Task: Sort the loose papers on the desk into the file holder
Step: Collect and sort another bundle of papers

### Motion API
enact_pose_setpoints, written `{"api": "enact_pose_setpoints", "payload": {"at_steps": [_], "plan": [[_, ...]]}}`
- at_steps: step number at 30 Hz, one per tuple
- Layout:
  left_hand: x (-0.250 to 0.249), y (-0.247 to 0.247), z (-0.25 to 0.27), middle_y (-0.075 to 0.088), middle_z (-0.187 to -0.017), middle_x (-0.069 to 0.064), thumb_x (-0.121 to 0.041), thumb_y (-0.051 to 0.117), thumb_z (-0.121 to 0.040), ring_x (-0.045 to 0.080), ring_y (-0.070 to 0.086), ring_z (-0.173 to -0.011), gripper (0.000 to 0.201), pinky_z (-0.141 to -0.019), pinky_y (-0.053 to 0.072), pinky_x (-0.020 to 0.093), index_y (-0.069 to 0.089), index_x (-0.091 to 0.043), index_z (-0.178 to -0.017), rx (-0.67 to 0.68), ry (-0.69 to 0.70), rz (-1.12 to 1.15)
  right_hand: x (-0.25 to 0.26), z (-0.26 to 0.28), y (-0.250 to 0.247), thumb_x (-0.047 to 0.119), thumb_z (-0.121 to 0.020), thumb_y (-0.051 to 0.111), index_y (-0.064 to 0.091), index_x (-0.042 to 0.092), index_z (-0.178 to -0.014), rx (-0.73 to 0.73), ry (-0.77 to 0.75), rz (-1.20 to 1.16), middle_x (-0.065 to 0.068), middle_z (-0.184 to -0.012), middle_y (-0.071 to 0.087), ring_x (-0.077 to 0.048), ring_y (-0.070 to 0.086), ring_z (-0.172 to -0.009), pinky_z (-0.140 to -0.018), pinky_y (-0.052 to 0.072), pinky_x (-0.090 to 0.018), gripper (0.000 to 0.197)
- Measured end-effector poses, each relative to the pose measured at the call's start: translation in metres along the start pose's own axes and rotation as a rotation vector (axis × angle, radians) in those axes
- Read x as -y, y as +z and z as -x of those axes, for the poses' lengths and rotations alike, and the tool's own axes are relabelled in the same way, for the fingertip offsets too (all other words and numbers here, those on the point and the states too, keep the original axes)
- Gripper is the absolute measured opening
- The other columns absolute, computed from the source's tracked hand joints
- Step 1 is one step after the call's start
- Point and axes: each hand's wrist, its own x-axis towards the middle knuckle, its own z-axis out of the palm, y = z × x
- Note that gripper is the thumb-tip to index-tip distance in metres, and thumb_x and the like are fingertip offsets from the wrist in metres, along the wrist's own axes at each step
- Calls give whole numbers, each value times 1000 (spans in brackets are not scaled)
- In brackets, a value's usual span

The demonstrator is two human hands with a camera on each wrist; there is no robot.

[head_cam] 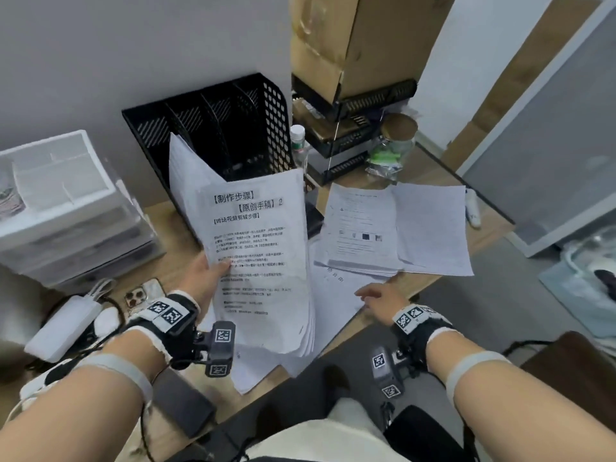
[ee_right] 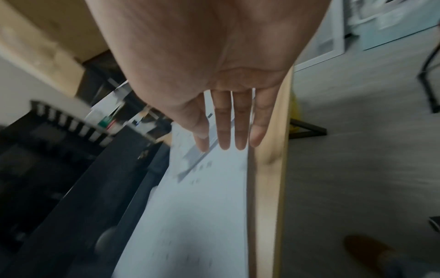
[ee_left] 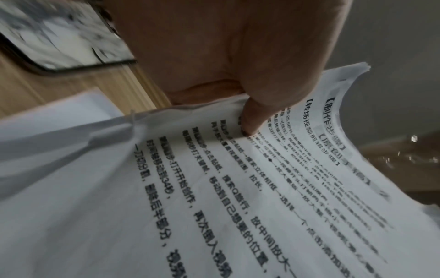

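Observation:
My left hand [head_cam: 210, 278] grips a thick stack of printed papers [head_cam: 260, 261] by its left edge, thumb [ee_left: 252, 116] pressed on the top sheet, fingers underneath. The stack [ee_left: 238, 197] is lifted and tilted, its top edge in front of the black mesh file holder [head_cam: 226, 128], whose slots stand empty against the wall. My right hand [head_cam: 380, 295] hovers flat with straight fingers [ee_right: 240, 127] over loose sheets [head_cam: 336, 288] near the desk's front edge, holding nothing. More loose papers [head_cam: 393, 228] lie spread on the desk to the right.
White drawer unit [head_cam: 66, 201] stands at the left. A phone [head_cam: 143, 295] and white power bank [head_cam: 63, 325] lie near my left wrist. A cardboard box [head_cam: 343, 41] on black trays, a jar [head_cam: 393, 148] and a bottle [head_cam: 298, 141] stand right of the holder. Desk edge [ee_right: 273, 169] runs beside my right hand.

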Motion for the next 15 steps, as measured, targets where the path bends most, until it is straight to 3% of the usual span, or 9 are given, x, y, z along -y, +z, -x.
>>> {"api": "enact_pose_setpoints", "payload": {"at_steps": [5, 9, 12, 15], "plan": [[7, 63, -34, 75, -113, 8, -4, 53, -99, 34, 70, -106, 25, -98, 51, 61, 68, -21, -111, 96, -31, -145, -60, -29, -55, 7, -90, 51, 65, 17, -120, -131, 188, -59, -9, -123, 64, -26, 61, -112, -89, 48, -30, 34], [3, 116, -59, 76, -112, 6, -6, 52, -100, 33, 71, -104, 27, -97, 52, 60, 68, -23, -113, 137, -69, -225, -101, -57, -97, 13, -88, 52, 51, 15, -129, -313, 365, -123, -18, -130, 54, -29, 59, -97, -85, 49, -31, 41], [0, 152, -73, 76, -112, 7, -6, 52, -99, 33, 71, -104, 26, -97, 53, 59, 69, -24, -107, 122, -84, -275, -129, -82, -128, 19, -85, 64, 42, 13, -136, -398, 519, -206, -19, -137, 44, -35, 58, -110, -95, 46, -35, 56], [-1, 178, -84, 76, -110, 6, -7, 53, -99, 33, 71, -102, 25, -95, 54, 58, 69, -25, -103, 95, -110, -325, -150, -106, -156, 24, -74, 68, 43, 8, -136, -380, 631, -218, -18, -135, 50, -36, 59, -112, -90, 49, -37, 68]]}}
